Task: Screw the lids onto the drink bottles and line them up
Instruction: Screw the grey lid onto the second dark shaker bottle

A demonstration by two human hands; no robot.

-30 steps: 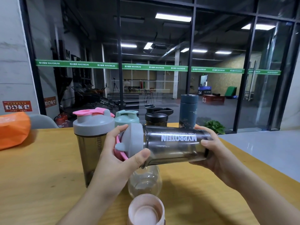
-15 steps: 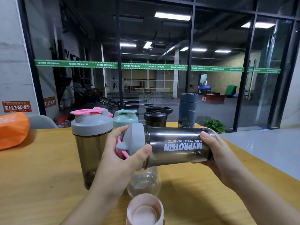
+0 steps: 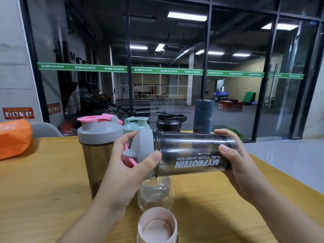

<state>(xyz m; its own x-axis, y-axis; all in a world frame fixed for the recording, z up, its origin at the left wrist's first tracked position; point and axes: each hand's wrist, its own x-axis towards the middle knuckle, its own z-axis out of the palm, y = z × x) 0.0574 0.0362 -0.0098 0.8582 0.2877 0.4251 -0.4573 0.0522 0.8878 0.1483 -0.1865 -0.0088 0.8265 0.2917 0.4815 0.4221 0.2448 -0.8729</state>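
Four capped bottles stand at the far side of the table (image 3: pixel 43 172). Nearer, the left hand (image 3: pixel 126 165) curls fingers and thumb round the grey lid (image 3: pixel 143 153) of a smoky shaker (image 3: pixel 192 153) held sideways, the right hand (image 3: pixel 233 158) gripping its base. Left to do: the clear bottle (image 3: pixel 156 193) and pink lid (image 3: pixel 157 227) near the person.

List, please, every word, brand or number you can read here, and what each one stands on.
"MYPROTEIN" and "FUEL YOUR AMBITION": held shaker bottle, upside down.
"MAXIMUM", repeated: green window strip; its Chinese characters are too small.
"03": red box.
"04": blue box.
Red wall sign: blurred, unreadable.
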